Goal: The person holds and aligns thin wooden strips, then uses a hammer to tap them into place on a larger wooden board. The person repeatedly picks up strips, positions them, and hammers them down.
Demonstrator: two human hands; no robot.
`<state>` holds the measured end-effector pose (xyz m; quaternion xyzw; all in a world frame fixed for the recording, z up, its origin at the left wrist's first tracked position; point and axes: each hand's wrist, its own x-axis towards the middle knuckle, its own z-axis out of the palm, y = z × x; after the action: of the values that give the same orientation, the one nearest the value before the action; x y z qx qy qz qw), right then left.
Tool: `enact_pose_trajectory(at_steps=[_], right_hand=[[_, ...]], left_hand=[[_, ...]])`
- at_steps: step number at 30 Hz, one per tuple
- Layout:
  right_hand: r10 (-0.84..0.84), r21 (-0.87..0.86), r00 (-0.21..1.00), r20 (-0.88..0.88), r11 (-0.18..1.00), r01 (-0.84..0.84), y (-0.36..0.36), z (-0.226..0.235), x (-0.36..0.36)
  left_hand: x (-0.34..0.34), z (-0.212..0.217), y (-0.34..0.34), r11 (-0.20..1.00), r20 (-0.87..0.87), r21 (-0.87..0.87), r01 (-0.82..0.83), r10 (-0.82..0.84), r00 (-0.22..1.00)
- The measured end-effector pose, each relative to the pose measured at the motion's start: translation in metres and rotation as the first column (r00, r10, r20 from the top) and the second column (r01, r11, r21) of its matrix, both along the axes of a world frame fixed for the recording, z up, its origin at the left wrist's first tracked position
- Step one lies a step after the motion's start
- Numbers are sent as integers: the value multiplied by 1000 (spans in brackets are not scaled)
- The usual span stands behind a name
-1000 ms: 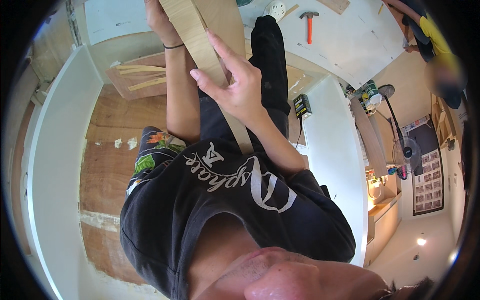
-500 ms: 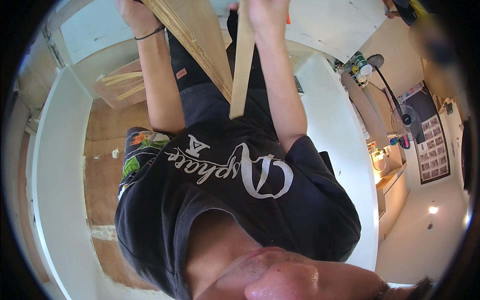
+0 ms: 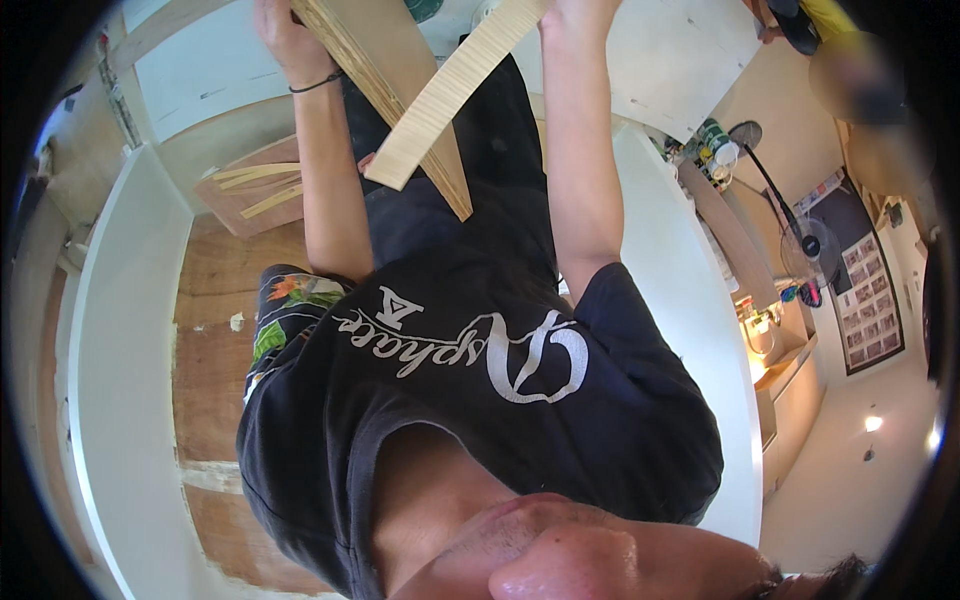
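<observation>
At the top of the view my left hand (image 3: 290,45), with a dark band at its wrist, is closed around the edge of a tapered plywood board (image 3: 372,30). The layered edge of the board shows, and its narrow end points down toward my lap. My right hand (image 3: 580,20) grips the upper end of a thin, pale wooden strip (image 3: 455,95). This strip slants down to the left and crosses in front of the board. Whether the two pieces touch is unclear. The fingertips of both hands are partly hidden or cut off by the frame.
White panels stand on my left (image 3: 130,330) and right (image 3: 690,330). Thin wooden strips (image 3: 262,178) lie on a brown board at the left, above a plywood surface (image 3: 215,370) with white patches. A fan (image 3: 810,243) is at the far right.
The pale strip has swung from nearly upright to a slant, its lower end moving left across the plywood board. My right hand has shifted right; my left hand has moved slightly right.
</observation>
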<state>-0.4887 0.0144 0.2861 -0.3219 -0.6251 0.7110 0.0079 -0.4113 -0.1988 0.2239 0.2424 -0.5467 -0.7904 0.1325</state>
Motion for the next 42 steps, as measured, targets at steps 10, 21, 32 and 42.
enact_pose_trajectory(at_steps=[10, 21, 32, 42], right_hand=[[-215, 53, 975, -57, 975, 218, -19, -10, -2], [-249, 187, 948, -198, 940, 286, -33, -10, 0], [-225, 330, 953, -202, 901, 283, -29, -25, 2], [-351, 27, 922, -162, 933, 360, -21, -23, 9]], left_hand=[[-9, 39, 10, 836, 50, 528, -148, 143, 988], [-9, 37, 13, 797, -25, 591, -125, 174, 984], [2, 9, -1, 996, 6, -84, 0, 0, 1000], [-3, 26, 10, 999, 16, 25, -47, 47, 999]])
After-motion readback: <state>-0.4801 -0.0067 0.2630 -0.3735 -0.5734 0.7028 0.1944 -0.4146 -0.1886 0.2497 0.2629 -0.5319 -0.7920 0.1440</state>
